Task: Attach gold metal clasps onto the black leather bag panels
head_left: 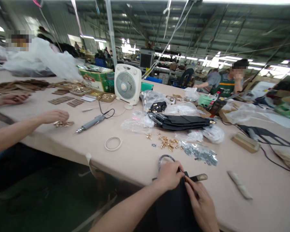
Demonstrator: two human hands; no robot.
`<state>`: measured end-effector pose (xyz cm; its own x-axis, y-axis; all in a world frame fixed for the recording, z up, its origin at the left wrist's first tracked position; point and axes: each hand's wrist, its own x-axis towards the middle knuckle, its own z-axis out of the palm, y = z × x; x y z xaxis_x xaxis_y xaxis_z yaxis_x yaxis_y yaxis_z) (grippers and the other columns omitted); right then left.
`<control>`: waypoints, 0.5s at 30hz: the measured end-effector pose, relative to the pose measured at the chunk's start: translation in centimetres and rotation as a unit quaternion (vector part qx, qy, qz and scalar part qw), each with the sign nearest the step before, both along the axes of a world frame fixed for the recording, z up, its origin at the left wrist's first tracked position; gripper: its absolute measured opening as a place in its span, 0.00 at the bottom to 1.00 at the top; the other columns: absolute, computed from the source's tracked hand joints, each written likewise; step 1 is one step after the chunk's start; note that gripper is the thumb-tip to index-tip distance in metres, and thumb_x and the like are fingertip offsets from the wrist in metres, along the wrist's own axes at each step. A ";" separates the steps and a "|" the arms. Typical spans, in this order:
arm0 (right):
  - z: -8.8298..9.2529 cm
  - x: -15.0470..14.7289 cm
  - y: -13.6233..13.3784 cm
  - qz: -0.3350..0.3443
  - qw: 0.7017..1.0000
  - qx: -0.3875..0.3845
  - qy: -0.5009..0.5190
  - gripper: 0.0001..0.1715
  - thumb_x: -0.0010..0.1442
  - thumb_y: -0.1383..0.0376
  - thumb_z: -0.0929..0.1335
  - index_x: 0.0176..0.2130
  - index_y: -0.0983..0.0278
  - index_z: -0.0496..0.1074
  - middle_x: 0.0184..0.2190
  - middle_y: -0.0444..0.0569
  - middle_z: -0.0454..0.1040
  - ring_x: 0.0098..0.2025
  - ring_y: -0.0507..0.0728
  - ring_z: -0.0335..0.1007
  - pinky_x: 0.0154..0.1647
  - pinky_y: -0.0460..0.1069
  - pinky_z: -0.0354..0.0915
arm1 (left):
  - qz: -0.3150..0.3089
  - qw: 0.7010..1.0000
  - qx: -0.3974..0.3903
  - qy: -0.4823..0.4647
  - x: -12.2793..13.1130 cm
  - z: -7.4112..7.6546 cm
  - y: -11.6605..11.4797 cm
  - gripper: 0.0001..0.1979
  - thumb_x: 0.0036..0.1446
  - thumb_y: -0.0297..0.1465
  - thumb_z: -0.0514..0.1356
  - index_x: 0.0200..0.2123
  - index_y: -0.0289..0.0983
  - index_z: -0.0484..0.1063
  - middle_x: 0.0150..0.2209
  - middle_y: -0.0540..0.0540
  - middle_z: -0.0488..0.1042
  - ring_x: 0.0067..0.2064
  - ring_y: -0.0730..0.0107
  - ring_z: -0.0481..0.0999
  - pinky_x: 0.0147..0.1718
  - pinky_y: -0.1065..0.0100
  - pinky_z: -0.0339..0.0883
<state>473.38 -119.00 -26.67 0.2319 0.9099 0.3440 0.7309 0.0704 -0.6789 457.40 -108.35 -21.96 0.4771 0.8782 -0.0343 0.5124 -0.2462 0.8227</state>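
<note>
A black flat piece point(170, 206) lies at the table's front edge, with a dark loop point(166, 157) behind it. My left hand point(170, 174) is closed at its upper edge, fingertips pinched on the black piece. My right hand point(201, 201) meets it from the right, its fingers also closed on the piece's edge; what small part lies between the fingertips is hidden. A dark strap with a tan tip point(201, 177) sticks out to the right, behind my right hand. Beyond the hands are small gold hardware pieces point(168, 143) and a heap of silver plates point(200, 154).
Black pieces point(181, 121) are stacked behind the hardware. A tape roll point(113, 143), an electric screwdriver point(90, 124) and a fan point(127, 84) stand or lie leftward. Another person's hand point(54, 116) works at the left. A cardboard box point(245, 142) and rolled cloth point(239, 184) lie rightward.
</note>
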 end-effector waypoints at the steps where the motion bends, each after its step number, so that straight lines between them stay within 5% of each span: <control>1: 0.4 0.2 0.3 -0.001 1.000 0.008 0.019 0.24 0.67 0.46 0.67 0.53 0.54 0.79 0.48 0.52 0.79 0.49 0.64 0.77 0.50 0.56 0.72 | -0.004 0.999 0.023 0.028 0.0 0.2 -0.3 0.07 0.62 0.37 0.64 0.42 0.43 0.77 0.40 0.46 0.80 0.46 0.57 0.78 0.45 0.61 0.70; 5: 3.6 -0.3 2.5 -0.077 0.989 0.064 0.112 0.26 0.66 0.45 0.68 0.50 0.59 0.80 0.38 0.52 0.80 0.38 0.61 0.77 0.38 0.52 0.72 | 0.005 0.985 0.109 0.132 0.5 0.3 -1.4 0.11 0.66 0.37 0.59 0.49 0.40 0.75 0.49 0.38 0.76 0.54 0.49 0.74 0.49 0.54 0.69; 8: 6.1 -1.5 6.2 -0.050 0.981 0.065 0.175 0.27 0.67 0.46 0.68 0.51 0.63 0.79 0.25 0.46 0.74 0.25 0.56 0.69 0.28 0.50 0.68 | 0.017 0.979 0.132 0.155 0.7 0.1 -1.8 0.13 0.66 0.37 0.58 0.49 0.38 0.74 0.51 0.35 0.73 0.54 0.47 0.72 0.51 0.52 0.68; 11: 7.1 -2.3 11.4 0.044 0.989 0.028 0.139 0.24 0.65 0.48 0.69 0.49 0.62 0.80 0.37 0.51 0.81 0.34 0.59 0.76 0.37 0.52 0.73 | 0.012 0.978 0.145 0.149 0.7 -0.1 -1.7 0.14 0.66 0.35 0.57 0.49 0.35 0.74 0.49 0.34 0.75 0.53 0.45 0.73 0.51 0.49 0.67; 15: 6.1 -3.1 17.5 0.127 0.991 0.000 0.044 0.18 0.63 0.54 0.69 0.48 0.59 0.81 0.47 0.54 0.82 0.48 0.63 0.78 0.52 0.58 0.73 | -0.052 0.977 0.166 0.125 0.5 -0.5 -1.7 0.14 0.64 0.27 0.53 0.47 0.32 0.76 0.43 0.32 0.79 0.47 0.45 0.77 0.46 0.48 0.68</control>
<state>470.30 -101.51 -20.61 0.0248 0.9426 0.3331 0.6273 0.2447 -0.7393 457.87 -110.09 -22.49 0.5768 0.8084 0.1170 0.6450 -0.5387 0.5420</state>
